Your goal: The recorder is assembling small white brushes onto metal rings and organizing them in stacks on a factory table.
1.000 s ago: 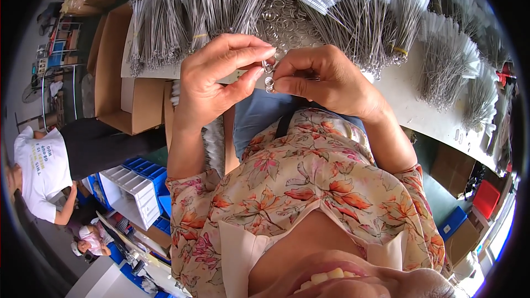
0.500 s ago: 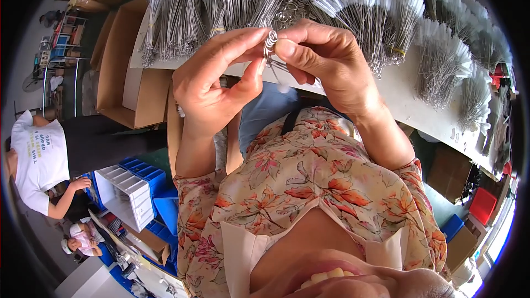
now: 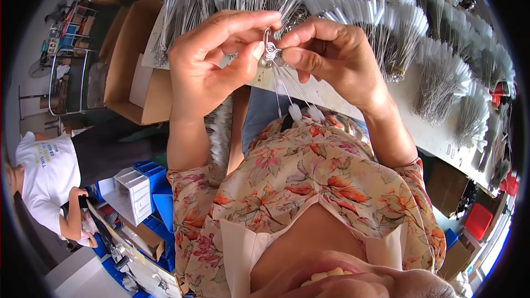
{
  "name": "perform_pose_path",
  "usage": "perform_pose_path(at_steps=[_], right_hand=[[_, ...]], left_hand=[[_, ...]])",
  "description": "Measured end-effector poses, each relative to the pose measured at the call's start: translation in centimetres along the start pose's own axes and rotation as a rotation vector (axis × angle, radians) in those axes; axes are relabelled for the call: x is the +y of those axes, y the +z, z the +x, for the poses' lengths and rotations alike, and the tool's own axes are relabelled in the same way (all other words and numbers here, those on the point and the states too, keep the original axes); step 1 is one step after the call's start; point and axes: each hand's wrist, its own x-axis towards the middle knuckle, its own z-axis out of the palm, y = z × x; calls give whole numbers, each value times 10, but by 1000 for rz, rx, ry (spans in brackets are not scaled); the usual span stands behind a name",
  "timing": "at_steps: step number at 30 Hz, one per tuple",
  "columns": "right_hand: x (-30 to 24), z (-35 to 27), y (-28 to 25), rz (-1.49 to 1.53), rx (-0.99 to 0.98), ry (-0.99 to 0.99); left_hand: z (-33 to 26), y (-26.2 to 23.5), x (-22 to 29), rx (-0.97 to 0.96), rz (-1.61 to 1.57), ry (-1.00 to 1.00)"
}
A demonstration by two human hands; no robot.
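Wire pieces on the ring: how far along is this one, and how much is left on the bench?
Done: three thin white-tipped wires hang from the metal ring. In hand: the left hand and right hand pinch the ring and the coiled wire ends between fingertips. Left: many bundles of wires lie on the white bench.

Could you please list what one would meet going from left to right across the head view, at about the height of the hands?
Cardboard box → left hand → metal ring with thin wires → right hand → bundles of wire brushes.
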Motion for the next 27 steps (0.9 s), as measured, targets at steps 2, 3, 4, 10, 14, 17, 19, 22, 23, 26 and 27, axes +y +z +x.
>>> perform_pose_path(at_steps=[2,3,4,10,14,17,19,22,23,26,27], right_hand=[[-4,5,-5,53,-9,23],[-5,7,-9,53,-9,21],[-5,10,-13,92,-17,38],[-12,24,-32,125,-58,106],[-14,37,-49,64,-26,102],[-15,48,-55,94,-5,44],[-16,52,-57,105,-48,35],[-13,55,-58,129,-105,45],[-11,57,-59,128,-109,46],[-7,61,-61,123,-118,49],[-9,63,-61,150,-110,73]], left_hand=[[12,-5,0,-96,93,10],[18,-7,1,-96,95,11],[24,-8,0,-124,182,4],[47,-4,-11,-56,-358,-470],[63,0,-11,-59,-366,-495],[75,0,-9,-241,159,-399],[74,-2,-13,-168,163,-341],[72,-7,-17,-100,-319,-537],[71,-7,-17,-81,-423,-597],[76,-6,-7,-153,-109,-547],[77,-7,-5,-195,136,-480]])
